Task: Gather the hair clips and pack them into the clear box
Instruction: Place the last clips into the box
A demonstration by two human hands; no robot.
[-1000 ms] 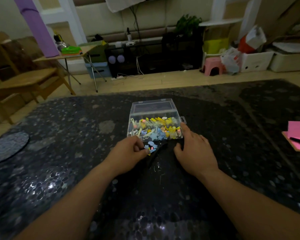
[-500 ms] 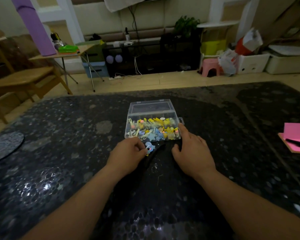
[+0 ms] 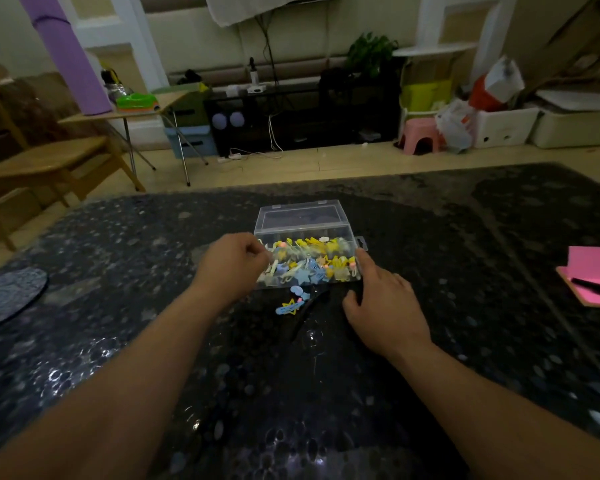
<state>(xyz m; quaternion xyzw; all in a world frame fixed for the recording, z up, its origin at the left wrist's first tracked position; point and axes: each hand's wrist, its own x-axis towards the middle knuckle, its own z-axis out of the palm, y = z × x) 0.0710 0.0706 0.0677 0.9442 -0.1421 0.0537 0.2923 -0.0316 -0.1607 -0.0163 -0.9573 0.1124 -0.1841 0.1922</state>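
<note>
Black speckled table (image 3: pixel 118 341): glossy and hard. It carries everything here, and small flat things will lie tight against it.
Clear box (image 3: pixel 303 218): thin rigid plastic with its hinged lid standing open at the far side. It sits just beyond both sets of fingertips. It is probably light and likely to skate on the gloss, so it needs bracing at a corner.
Right hand (image 3: pixel 385 306): palm down, fingers loose and spread, gripping nothing. The index finger (image 3: pixel 364 261) lies against the box's near right corner, and the thumb is tucked on the table below it.
Left hand (image 3: pixel 234 263): hovers at the box's left end with the fingertips bunched over the open rim. Whether a clip is pinched between them cannot be made out.
Hair clips (image 3: pixel 312 263): yellow, blue and pale shapes heaped inside the box, between the two hands' fingertips and filling it nearly to the front wall.
Loose clips (image 3: pixel 290 304): a blue and yellow cluster on the table, just short of the box's front wall and left of the right thumb. Beside them lies a dark curved strip (image 3: pixel 307 306) of unclear kind.
Handling: the clips look very light, stiff and smooth, with small raised ornaments. Judged best taken by a fingertip pinch across the long edges, after sliding a nail under one end to lift it.
</note>
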